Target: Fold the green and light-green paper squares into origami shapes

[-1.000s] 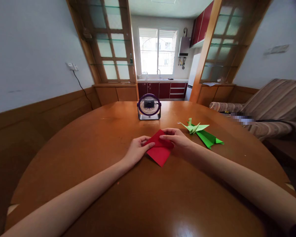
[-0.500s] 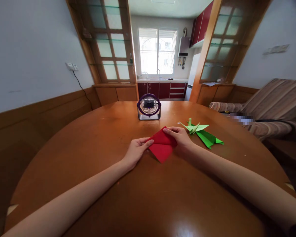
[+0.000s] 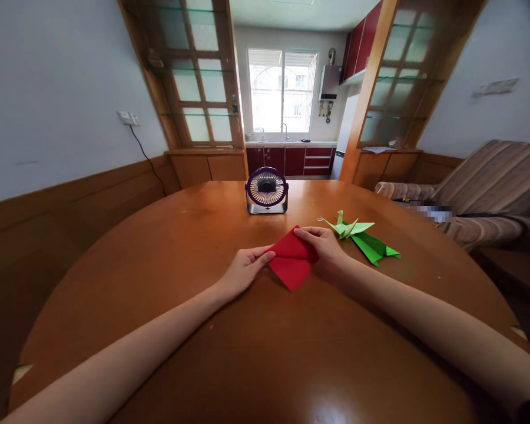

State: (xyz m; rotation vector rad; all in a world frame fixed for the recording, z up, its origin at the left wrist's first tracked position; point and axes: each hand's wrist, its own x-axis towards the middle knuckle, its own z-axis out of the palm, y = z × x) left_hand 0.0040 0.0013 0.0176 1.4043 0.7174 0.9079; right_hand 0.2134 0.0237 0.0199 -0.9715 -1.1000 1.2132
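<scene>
Resting on the round wooden table (image 3: 168,282), a folded red paper (image 3: 291,268) lies just in front of the small desk fan (image 3: 267,190), between the person's two hands. Such a sheet is probably very light, thin and limp, easy to crease and quick to slide on the glossy wood, so it is best taken by its edges and corners with fingertips while something pins it flat.

To the left of the paper, the left hand (image 3: 244,271) lies low on the table, arm stretched forward, fingers loosely extended; its fingertip touches the paper's left corner and presses there, gripping nothing.

To the right of the paper, the right hand (image 3: 324,250) reaches in from a long outstretched arm, with its fingers curled over the upper right edge. It pinches the raised top layer between thumb and fingers.

Further right of the paper, near that hand, sit a pale green paper crane (image 3: 347,227) and a darker green folded piece (image 3: 373,248).
</scene>
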